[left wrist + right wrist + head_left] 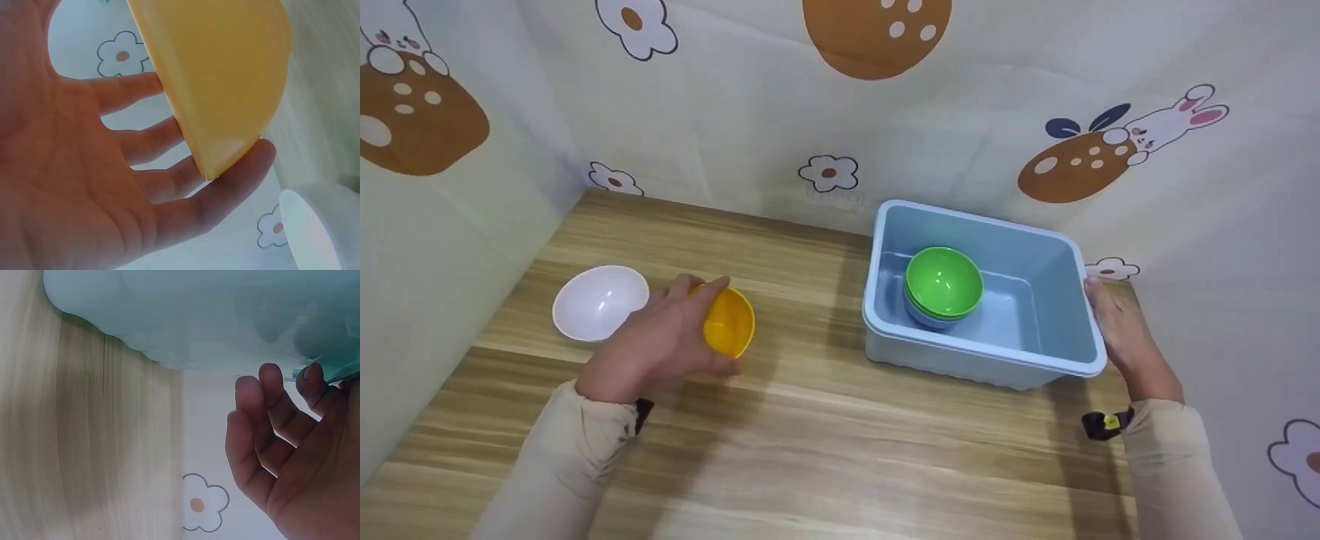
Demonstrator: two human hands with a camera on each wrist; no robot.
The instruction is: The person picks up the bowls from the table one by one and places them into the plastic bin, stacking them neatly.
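Note:
In the head view, my left hand [664, 337] grips a yellow bowl [731, 322] from above, thumb on its near side and fingers across the far rim. The left wrist view shows the yellow bowl [225, 79] with its rim turned toward the palm. Just left of that hand is a white bowl [596, 304]. My right hand [1125, 341] rests against the right side of a light blue bin [945, 352]. Its loosely bent fingers [250, 396] lie close by the bin's outer wall in the right wrist view.
Inside the bin, toward its left, green bowls [945, 281] are nested on top of a blue bowl [928, 319]. The bin stands at the back right of a wood-grain table [825, 450]. A patterned cloth [735, 112] hangs along the table's back and sides.

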